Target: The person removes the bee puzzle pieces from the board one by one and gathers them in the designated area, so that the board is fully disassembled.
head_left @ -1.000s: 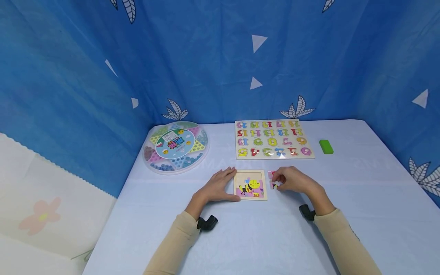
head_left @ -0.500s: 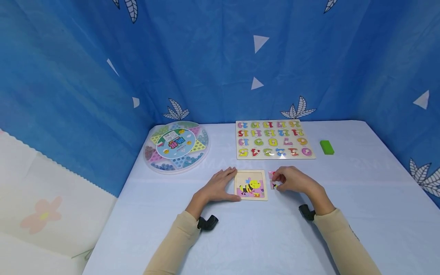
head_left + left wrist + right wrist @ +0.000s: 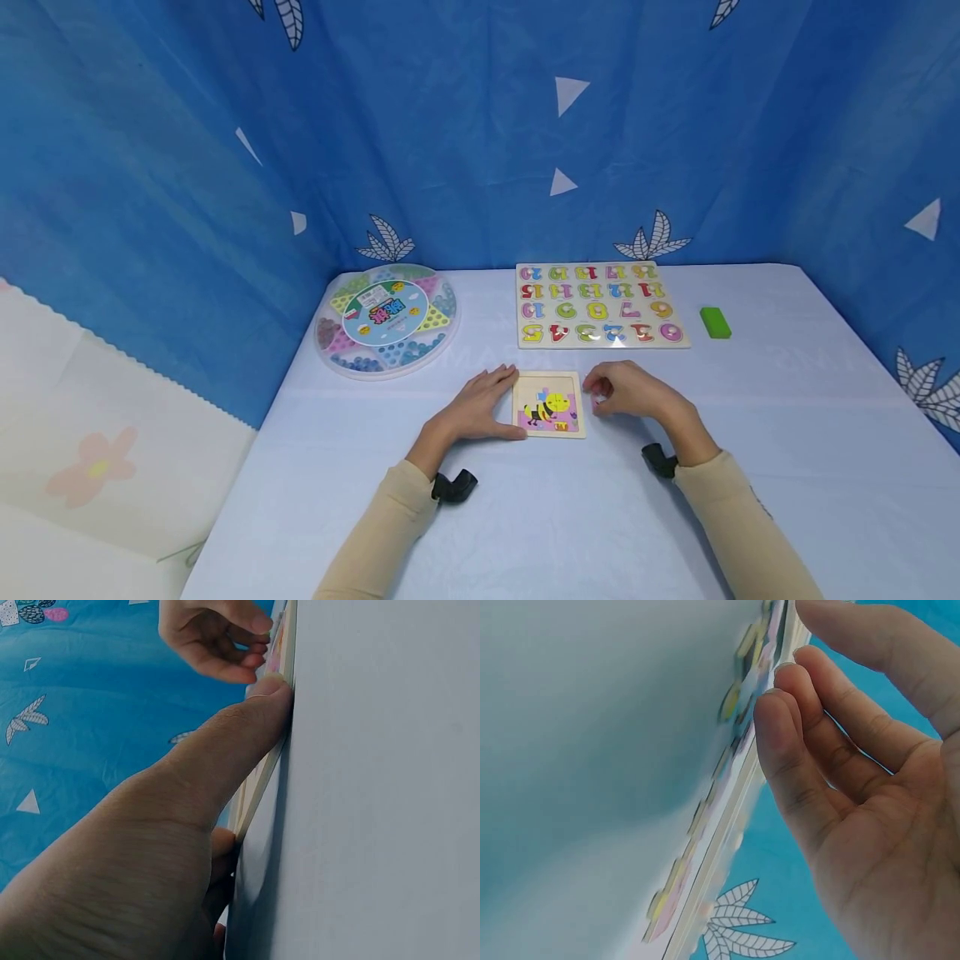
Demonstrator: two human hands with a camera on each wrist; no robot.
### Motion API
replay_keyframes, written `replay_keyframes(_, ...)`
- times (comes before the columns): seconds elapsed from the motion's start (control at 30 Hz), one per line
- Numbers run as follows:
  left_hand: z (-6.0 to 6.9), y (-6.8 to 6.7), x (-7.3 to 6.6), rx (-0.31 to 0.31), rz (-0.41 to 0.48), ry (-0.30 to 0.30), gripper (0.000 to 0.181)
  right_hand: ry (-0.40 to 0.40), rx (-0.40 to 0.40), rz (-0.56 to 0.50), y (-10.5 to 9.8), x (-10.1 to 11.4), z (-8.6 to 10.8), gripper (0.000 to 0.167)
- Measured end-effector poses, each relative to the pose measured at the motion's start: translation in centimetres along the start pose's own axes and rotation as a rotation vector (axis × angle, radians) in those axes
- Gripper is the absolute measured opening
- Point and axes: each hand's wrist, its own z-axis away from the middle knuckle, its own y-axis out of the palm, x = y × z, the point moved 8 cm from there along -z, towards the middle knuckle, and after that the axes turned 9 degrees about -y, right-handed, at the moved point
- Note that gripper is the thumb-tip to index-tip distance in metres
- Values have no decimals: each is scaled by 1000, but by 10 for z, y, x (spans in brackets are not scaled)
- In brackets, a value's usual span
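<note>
My left hand (image 3: pixel 472 408), fingers spread, touches side of square pale-wood bee puzzle (image 3: pixel 553 406), flat on whitish table (image 3: pixel 525 517). My right hand (image 3: pixel 630 390) curves just beside puzzle; whether fingertips pinch anything, cannot tell.

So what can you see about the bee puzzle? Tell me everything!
The bee puzzle is a small square with a pale frame that looks like wood. Inside is a yellow-and-black bee with a bit of blue on pink. It's unfinished: bare board shows above the pieces. It lies flat on the table, and the left hand touches its left side.
</note>
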Motion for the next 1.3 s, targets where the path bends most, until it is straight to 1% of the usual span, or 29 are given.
replay_keyframes(0.17,1,-1,1,-1,4,-7,105,-13,13,-8,2,10,-6,35)
replay_keyframes(0.33,2,-1,2,6,19,-16,105,-43,23,-18,7,22,-12,37)
replay_keyframes(0.5,2,0,1,6,34,-7,104,-47,36,-29,13,32,-18,40)
replay_keyframes(0.73,1,1,1,-1,17,-8,104,-83,64,-27,20,47,-27,44)
replay_keyframes(0.83,1,0,-1,0,28,-3,103,-82,79,-13,24,48,-30,44)
replay_keyframes(0.97,0,1,-4,6,21,3,103,-59,90,4,29,44,-32,43)
replay_keyframes(1.07,0,1,-2,3,0,-5,103,-53,87,5,31,44,-34,43)
replay_keyframes(1.3,-3,2,2,-6,-9,-15,104,-46,79,11,32,43,-37,37)
